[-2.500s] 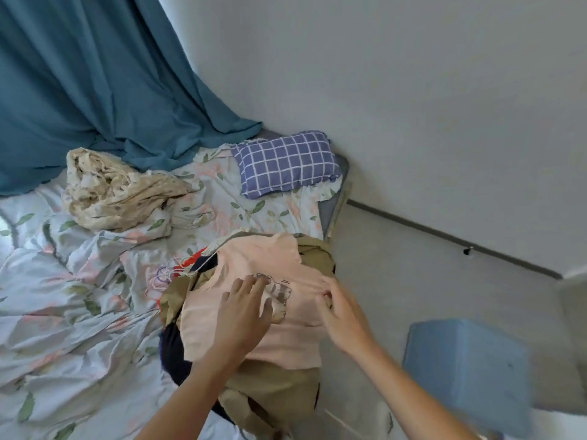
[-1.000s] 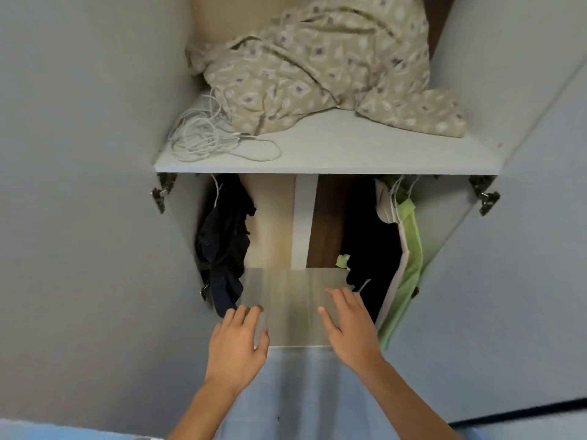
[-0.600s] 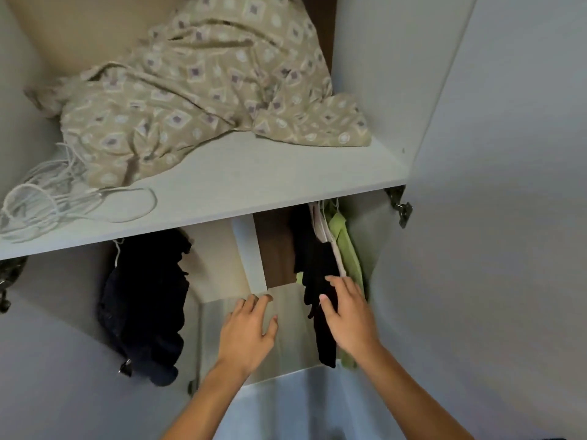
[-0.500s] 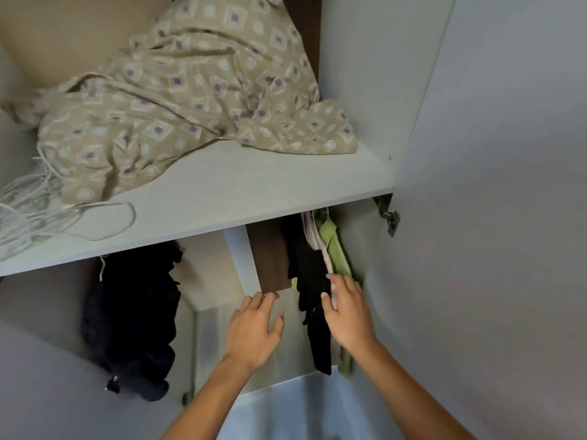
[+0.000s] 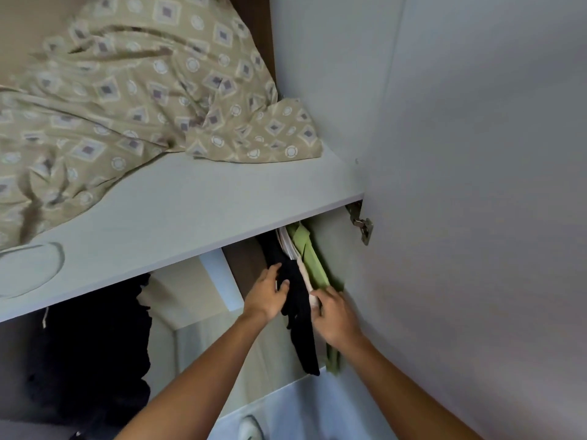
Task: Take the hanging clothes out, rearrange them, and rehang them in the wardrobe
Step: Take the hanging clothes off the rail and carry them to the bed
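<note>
- Black garment [image 5: 300, 315] is seen hanging under the shelf [image 5: 190, 214], at the right end of the wardrobe.
- Left hand [image 5: 265, 296] is placed on its left side; fingers are curled around the cloth edge, thumb pressed on the fabric.
- Right hand [image 5: 333, 312] is set just right of the black garment, against a pale garment [image 5: 306, 279]; fingers are bent, but a grip cannot be confirmed.
- Green garment [image 5: 313, 265] hangs furthest right, beside the side panel.
- Dark clothes [image 5: 92, 350] hang at the far left, well apart.
- Patterned bedding [image 5: 127, 87] lies on the shelf.
</note>
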`<state>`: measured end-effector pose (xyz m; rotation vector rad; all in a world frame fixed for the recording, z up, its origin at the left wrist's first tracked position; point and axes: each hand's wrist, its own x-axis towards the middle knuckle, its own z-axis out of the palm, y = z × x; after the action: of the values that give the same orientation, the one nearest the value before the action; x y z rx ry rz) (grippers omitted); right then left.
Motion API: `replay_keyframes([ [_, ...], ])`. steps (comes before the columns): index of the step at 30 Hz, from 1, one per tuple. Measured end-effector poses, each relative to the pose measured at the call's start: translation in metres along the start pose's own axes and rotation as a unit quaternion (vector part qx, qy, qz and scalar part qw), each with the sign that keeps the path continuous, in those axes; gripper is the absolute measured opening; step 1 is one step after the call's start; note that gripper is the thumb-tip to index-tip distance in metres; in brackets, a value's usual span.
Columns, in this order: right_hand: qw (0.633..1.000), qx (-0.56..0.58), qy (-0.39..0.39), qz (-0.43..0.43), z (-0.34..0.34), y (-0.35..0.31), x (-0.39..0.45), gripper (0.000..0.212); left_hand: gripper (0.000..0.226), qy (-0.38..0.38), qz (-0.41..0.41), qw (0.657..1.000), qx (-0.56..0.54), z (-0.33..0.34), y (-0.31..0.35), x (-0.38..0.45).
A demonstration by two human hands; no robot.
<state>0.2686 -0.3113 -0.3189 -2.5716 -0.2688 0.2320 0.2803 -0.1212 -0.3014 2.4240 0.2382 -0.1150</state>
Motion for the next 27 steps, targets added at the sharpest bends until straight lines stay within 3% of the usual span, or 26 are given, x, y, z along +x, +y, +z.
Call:
replay_keyframes([
  [5,1.000,0.003,-0.022,0.023,-0.002,0.011,0.003,0.045,0.060,-0.012,-0.039,0.980,-0.196,0.008,0.018,0.033],
  [8,0.999,0.023,-0.026,0.014,-0.002,0.014,0.008,0.045,0.056,-0.018,-0.063,0.967,-0.247,0.017,0.028,0.046],
  [16,0.998,0.048,-0.041,0.018,0.004,0.013,0.026,0.042,0.033,0.041,-0.090,0.962,-0.254,0.024,0.023,0.066],
  [20,0.997,0.046,-0.055,0.019,0.014,0.003,0.036,0.040,0.016,0.077,-0.065,0.973,-0.210,0.014,0.005,0.065],
  [27,0.999,0.006,-0.012,0.049,0.032,-0.034,0.058,0.033,0.021,0.094,-0.078,0.980,-0.159,-0.012,-0.037,0.045],
])
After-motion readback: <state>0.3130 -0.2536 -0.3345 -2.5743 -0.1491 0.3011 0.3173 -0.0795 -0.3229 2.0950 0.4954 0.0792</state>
